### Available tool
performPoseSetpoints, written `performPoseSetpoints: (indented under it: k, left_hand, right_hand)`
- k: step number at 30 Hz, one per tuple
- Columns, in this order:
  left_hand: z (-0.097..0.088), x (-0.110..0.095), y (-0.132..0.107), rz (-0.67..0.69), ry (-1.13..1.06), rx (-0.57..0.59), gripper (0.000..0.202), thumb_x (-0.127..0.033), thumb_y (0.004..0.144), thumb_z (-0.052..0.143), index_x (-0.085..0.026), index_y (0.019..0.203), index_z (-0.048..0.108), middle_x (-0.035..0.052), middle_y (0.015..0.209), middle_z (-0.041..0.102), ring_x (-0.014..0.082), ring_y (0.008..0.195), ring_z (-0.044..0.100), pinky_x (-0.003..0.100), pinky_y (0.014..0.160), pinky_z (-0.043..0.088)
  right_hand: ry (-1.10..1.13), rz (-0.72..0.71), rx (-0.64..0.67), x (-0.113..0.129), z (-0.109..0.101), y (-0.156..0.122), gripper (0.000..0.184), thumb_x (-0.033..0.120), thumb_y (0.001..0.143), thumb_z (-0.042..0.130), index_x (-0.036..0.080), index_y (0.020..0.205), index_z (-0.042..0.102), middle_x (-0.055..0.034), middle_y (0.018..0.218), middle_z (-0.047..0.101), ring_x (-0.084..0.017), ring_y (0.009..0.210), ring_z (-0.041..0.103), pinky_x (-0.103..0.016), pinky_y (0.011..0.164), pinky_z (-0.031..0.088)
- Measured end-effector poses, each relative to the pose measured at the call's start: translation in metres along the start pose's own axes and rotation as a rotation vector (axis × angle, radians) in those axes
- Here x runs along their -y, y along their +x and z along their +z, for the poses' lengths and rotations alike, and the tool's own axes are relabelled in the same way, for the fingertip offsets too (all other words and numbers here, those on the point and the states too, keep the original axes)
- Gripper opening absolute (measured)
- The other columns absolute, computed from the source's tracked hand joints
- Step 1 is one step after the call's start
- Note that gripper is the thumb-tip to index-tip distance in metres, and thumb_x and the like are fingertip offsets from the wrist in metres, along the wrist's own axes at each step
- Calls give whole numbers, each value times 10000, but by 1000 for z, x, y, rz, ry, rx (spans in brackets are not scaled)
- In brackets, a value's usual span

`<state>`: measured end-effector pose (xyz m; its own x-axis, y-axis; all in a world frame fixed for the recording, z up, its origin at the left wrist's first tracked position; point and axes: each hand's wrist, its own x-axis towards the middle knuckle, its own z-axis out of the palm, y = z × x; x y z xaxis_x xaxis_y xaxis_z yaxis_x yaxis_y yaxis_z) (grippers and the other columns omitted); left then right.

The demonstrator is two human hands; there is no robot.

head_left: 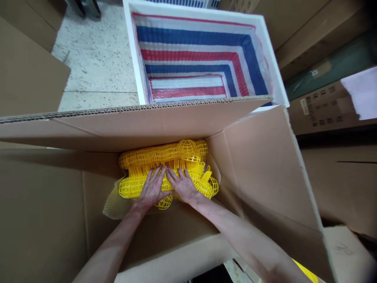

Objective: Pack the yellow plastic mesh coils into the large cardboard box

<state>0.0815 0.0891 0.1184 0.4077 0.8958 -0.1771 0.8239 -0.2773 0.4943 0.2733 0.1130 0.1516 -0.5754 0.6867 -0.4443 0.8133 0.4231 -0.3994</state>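
A stripy white bin (194,11) is sitting at twelve o'clock. Spotty floor (91,68) is showing at ten. Pale paper (363,94) is covering some printed box (324,102) near three.

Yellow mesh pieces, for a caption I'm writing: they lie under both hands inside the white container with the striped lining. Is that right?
Not the white container: the head view shows the yellow mesh pieces under the left hand and right hand inside the cardboard box.

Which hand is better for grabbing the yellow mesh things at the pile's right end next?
Probably the right hand: it's close beside those yellow mesh things, while the left hand lies farther away on the pile.
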Motion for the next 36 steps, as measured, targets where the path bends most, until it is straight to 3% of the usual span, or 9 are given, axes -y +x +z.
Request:
performPoseSetpoints:
  k: [4, 6, 10, 14, 18, 25, 30, 33, 36]
  left_hand:
    - [0, -7, 4, -1, 14, -2, 861, -632, 929, 616, -260, 1657, 345, 119, 1608, 580, 394, 1582, 377, 650, 1311, 244]
    - [2, -8, 4, 4, 17, 8, 815, -641, 928, 617, -322, 1642, 388, 89, 1594, 599, 407, 1576, 381, 666, 1306, 245]
    - [5, -5, 4, 13, 13, 29, 803, -654, 896, 661, -343, 1608, 458, 87, 1593, 601, 422, 1580, 369, 686, 1299, 257]
    - [5, -4, 4, 8, 0, 25, 799, -623, 890, 686, -304, 1594, 485, 98, 1598, 595, 423, 1579, 369, 690, 1300, 263]
    - [4, -6, 4, 6, -25, -13, 784, -628, 885, 685, -311, 1579, 504, 99, 1580, 612, 409, 1582, 371, 681, 1309, 255]
    - [2, -7, 6, 2, -19, -9, 761, -601, 881, 696, -299, 1558, 524, 91, 1574, 619, 411, 1567, 391, 675, 1303, 271]
    - [1, -6, 6, -5, -4, 4, 760, -612, 895, 673, -292, 1566, 514, 91, 1579, 614, 410, 1570, 387, 684, 1298, 274]
    - [0, -6, 6, -3, 7, 17, 751, -614, 902, 666, -291, 1563, 517, 88, 1582, 613, 407, 1568, 389, 675, 1305, 264]
    - [0, -5, 6, 6, 12, 9, 740, -615, 898, 672, -300, 1552, 528, 87, 1585, 610, 408, 1569, 389, 668, 1305, 264]
  right_hand:
    - [40, 16, -3, 0, -11, -16, 828, 141, 890, 696, 289, 1637, 371, -75, 1738, 384, -389, 1583, 359, -666, 1303, 294]
    - [106, 90, -100, -3, -19, -38, 761, 175, 887, 696, 250, 1599, 438, -92, 1716, 422, -357, 1581, 365, -618, 1313, 303]
    - [197, 574, -382, -23, -27, -95, 544, 267, 977, 548, 101, 1495, 535, -205, 1571, 569, -325, 1476, 505, -513, 1246, 424]
    - [184, 754, -319, -44, -27, -122, 605, 416, 997, 548, 72, 1492, 503, -253, 1474, 630, -353, 1374, 603, -485, 1157, 492]
    - [215, 836, -236, -46, -29, -111, 768, 580, 921, 659, 101, 1499, 498, -251, 1445, 653, -388, 1349, 607, -478, 1063, 534]
    - [180, 764, -217, -32, -34, -102, 743, 479, 849, 758, 196, 1493, 521, -152, 1387, 710, -382, 1303, 615, -480, 1060, 505]
    - [259, 743, -240, -35, -31, -101, 444, 479, 936, 660, 175, 1259, 685, -160, 1219, 759, -320, 1192, 673, -450, 1053, 511]
    - [452, 703, -321, -52, -20, -93, 582, 498, 897, 719, 167, 1365, 619, -173, 1389, 696, -311, 1301, 643, -474, 1111, 508]
    - [883, 652, -308, -73, -8, -79, 798, 465, 819, 819, 223, 1502, 486, -133, 1432, 697, -261, 1283, 687, -433, 1056, 577]
